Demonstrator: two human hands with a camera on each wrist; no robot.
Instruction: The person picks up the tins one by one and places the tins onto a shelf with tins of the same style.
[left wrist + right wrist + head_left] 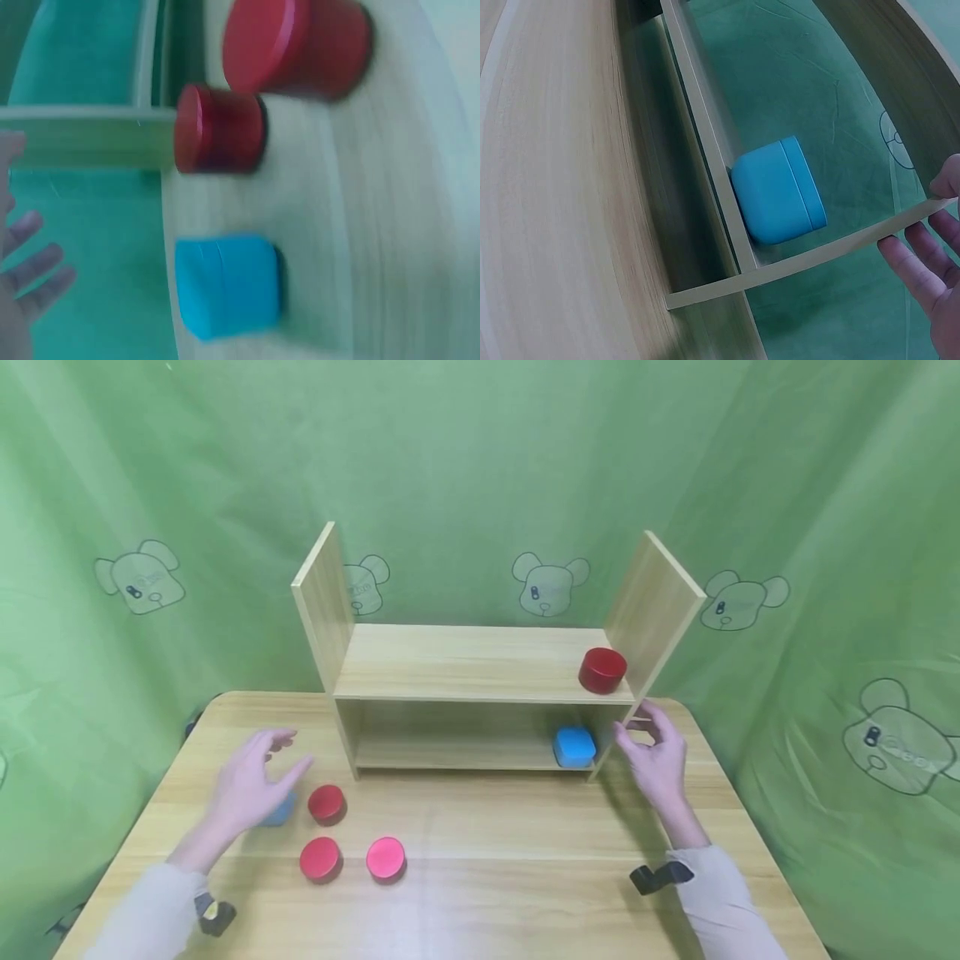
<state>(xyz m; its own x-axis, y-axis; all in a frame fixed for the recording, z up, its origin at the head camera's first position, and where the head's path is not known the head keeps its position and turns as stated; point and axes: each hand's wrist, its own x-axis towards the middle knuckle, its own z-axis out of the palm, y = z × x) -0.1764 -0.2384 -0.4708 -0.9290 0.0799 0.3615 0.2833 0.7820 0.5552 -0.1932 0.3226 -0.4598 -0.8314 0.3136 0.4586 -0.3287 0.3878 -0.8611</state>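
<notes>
A wooden two-tier shelf (480,664) stands on the table. My right hand (657,752) pinches the edge of its right side panel, thumb on the inner face and fingers on the outer in the right wrist view. On the lower board sits a rounded-square blue box (574,748), also seen in the right wrist view; a round red tin (602,671) sits on the upper board. My left hand (247,785), fingers spread and holding nothing, hovers over another blue box (227,286), partly hidden under it in the head view. Beside it stands a red tin (326,803).
Two more round tins stand nearer the front: a red tin (320,858) and a pinkish-red tin (386,858). The shelf's left side panel (324,610) rises above the upper board. A green curtain (465,468) hangs behind the wooden table (510,893).
</notes>
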